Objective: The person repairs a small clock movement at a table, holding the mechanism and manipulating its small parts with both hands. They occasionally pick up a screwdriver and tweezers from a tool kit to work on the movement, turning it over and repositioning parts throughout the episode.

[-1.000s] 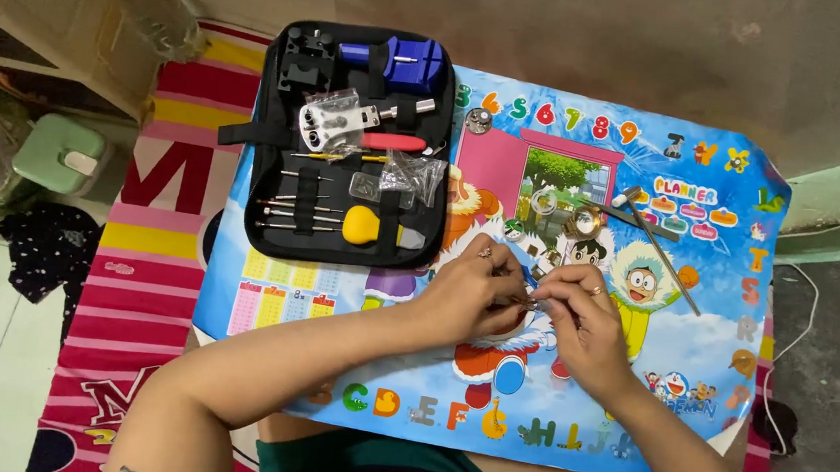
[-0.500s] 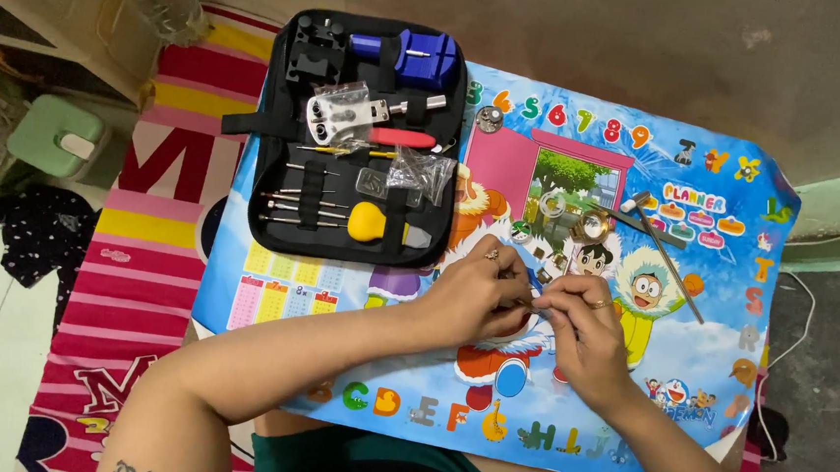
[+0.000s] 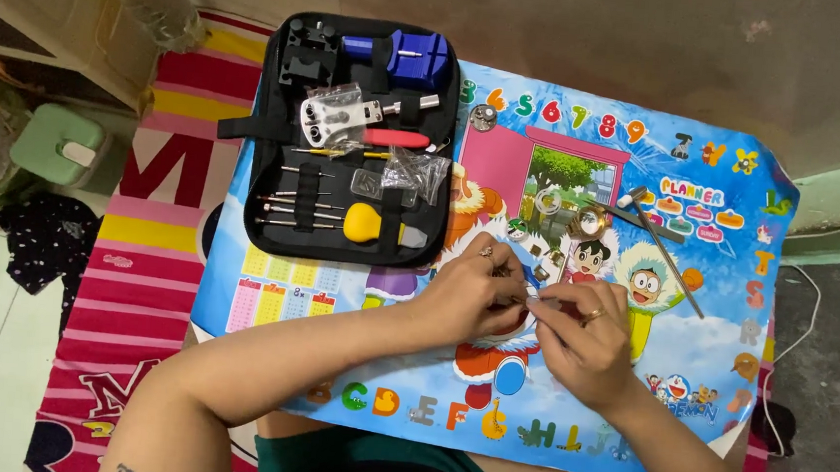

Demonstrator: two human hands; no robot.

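Both hands meet over the colourful mat [image 3: 337,299], left hand [image 3: 475,294] and right hand [image 3: 580,341] pinched on a tiny part [image 3: 531,300], which is best kept low and steady, near the loose watch pieces [image 3: 579,222].

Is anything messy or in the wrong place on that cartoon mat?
Nothing is spilled or broken. A few small metal parts lie loose on the mat above both hands, and a small hammer lies slanted beside them, outside the open black tool case. The left hand and right hand meet over something tiny, too small to tell.

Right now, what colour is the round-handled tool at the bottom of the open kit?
Yellow: the round-handled tool lies in the black tool case, clearest in the head view.
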